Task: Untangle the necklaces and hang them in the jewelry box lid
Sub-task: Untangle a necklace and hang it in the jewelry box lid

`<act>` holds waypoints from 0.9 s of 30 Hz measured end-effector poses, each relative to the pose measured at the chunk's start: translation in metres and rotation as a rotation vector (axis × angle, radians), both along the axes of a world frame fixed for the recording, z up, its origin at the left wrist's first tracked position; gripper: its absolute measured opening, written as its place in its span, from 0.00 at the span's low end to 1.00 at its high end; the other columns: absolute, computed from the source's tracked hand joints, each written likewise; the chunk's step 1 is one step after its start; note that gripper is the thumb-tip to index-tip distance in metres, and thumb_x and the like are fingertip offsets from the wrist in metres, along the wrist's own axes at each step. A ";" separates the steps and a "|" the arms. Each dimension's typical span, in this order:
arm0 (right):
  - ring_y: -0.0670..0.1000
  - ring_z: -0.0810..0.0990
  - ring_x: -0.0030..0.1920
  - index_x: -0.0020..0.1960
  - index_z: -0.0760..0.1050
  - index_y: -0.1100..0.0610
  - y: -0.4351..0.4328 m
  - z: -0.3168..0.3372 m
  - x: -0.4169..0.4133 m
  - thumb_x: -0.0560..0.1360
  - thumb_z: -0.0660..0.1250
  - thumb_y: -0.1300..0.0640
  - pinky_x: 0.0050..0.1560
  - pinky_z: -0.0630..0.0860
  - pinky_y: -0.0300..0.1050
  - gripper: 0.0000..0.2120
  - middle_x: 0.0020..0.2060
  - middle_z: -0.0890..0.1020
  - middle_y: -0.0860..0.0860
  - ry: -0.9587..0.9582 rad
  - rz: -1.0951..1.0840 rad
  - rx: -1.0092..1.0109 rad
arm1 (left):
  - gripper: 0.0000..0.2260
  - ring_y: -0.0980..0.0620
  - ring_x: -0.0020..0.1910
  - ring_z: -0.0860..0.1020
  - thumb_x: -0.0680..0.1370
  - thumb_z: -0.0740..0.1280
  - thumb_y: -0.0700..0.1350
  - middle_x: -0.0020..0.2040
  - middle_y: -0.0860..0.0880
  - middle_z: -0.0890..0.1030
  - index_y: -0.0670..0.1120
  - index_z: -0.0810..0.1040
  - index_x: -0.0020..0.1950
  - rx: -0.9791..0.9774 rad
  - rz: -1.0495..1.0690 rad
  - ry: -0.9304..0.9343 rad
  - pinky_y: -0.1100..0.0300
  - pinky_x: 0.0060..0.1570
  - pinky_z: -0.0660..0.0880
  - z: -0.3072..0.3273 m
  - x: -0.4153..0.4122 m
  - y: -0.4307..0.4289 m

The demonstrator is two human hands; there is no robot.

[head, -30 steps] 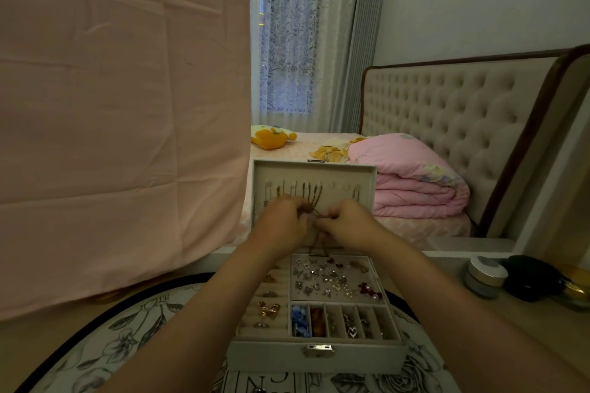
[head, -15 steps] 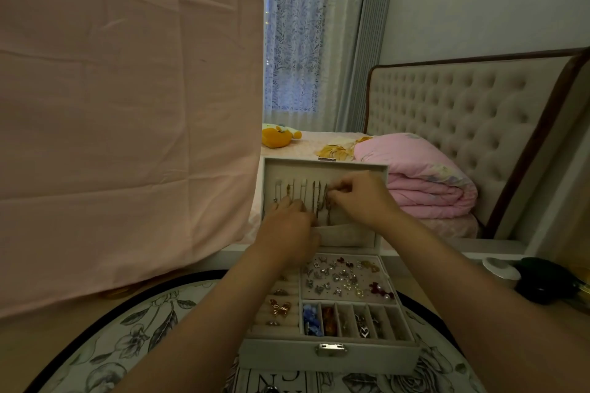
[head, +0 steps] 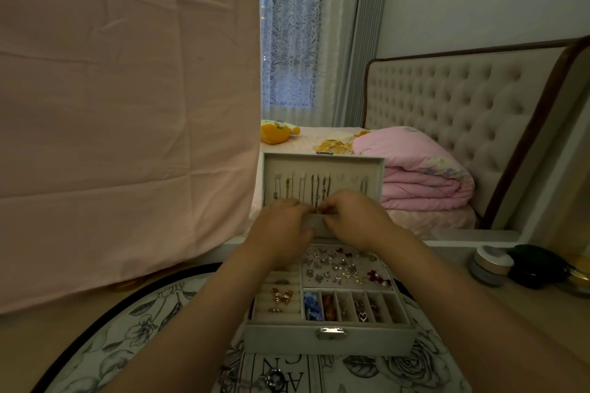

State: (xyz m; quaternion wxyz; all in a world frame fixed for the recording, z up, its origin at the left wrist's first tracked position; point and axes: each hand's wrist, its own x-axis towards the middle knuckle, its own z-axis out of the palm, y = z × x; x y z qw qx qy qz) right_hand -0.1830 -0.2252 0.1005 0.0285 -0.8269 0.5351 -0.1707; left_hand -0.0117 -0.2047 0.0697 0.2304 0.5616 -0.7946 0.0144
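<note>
The grey jewelry box (head: 329, 337) stands open on a round floral mat, its lid (head: 322, 160) upright at the back. Several thin necklaces (head: 316, 189) hang side by side from hooks inside the lid. My left hand (head: 281, 226) and my right hand (head: 354, 220) meet in front of the lid's lower pocket, fingers curled, pinching the bottom ends of the hanging chains between them. The chain ends are mostly hidden by my fingers. The tray below holds rings, earrings and charms in compartments.
A pink cloth (head: 121, 112) hangs on the left. Round tins and a dark case (head: 536, 269) sit at the right on the tabletop. Another chain (head: 255, 380) lies on the floral mat (head: 134, 335) near the front edge. A bed with a pink quilt (head: 424, 175) lies behind.
My right hand came down from the hooks at the lid's top to the lower part of the lid, meeting my left hand at the chain ends. The view shifted slightly.
</note>
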 end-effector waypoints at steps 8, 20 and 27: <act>0.45 0.80 0.50 0.56 0.83 0.44 0.093 0.011 0.055 0.79 0.66 0.50 0.53 0.81 0.50 0.09 0.51 0.83 0.41 -0.072 0.186 0.009 | 0.12 0.57 0.49 0.76 0.81 0.63 0.51 0.55 0.58 0.79 0.55 0.78 0.63 0.045 0.093 0.138 0.59 0.47 0.73 0.020 0.063 0.084; 0.55 0.79 0.54 0.62 0.80 0.52 0.188 -0.065 0.152 0.79 0.65 0.52 0.53 0.77 0.50 0.13 0.56 0.79 0.53 0.147 0.343 0.164 | 0.13 0.54 0.57 0.77 0.79 0.66 0.46 0.60 0.53 0.80 0.53 0.81 0.63 0.191 0.199 0.062 0.63 0.55 0.72 -0.048 0.154 0.204; 0.48 0.80 0.48 0.50 0.83 0.53 0.195 -0.091 0.132 0.79 0.68 0.56 0.55 0.79 0.45 0.06 0.48 0.82 0.47 -0.024 0.168 0.266 | 0.13 0.51 0.59 0.72 0.79 0.64 0.45 0.58 0.53 0.77 0.55 0.81 0.62 0.181 0.234 0.022 0.55 0.60 0.73 -0.075 0.161 0.220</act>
